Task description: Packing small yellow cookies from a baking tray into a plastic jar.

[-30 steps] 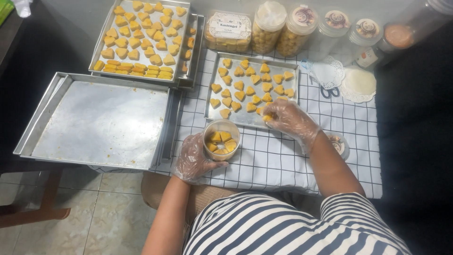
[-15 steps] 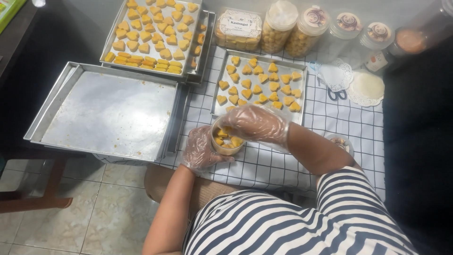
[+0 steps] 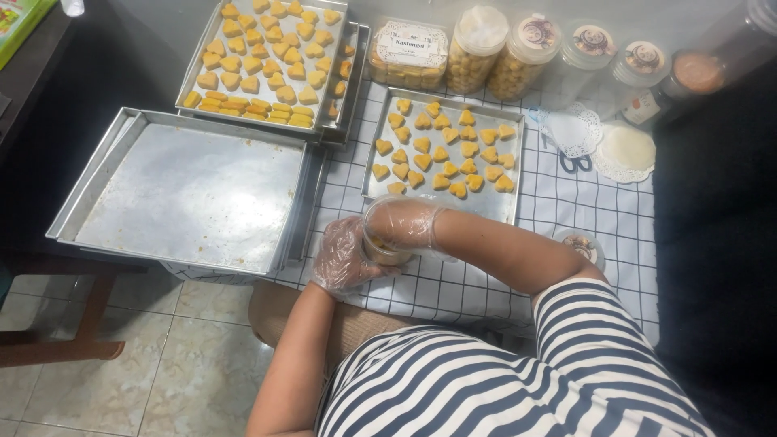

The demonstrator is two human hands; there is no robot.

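Both my hands wear clear plastic gloves. My left hand grips the side of a small clear round jar standing on the checked cloth. My right hand lies over the jar's mouth, fingers down inside it, hiding the contents; whether it holds a cookie is hidden. Just beyond the jar is a small metal tray with several yellow heart-shaped cookies.
A large bare metal tray lies to the left, a tray full of yellow cookies behind it. Filled and lidded jars line the back. Paper doilies, scissors and a jar lid lie on the checked cloth at right.
My right hand came back from the small cookie tray to the jar and now covers its mouth. My left hand stayed on the jar.
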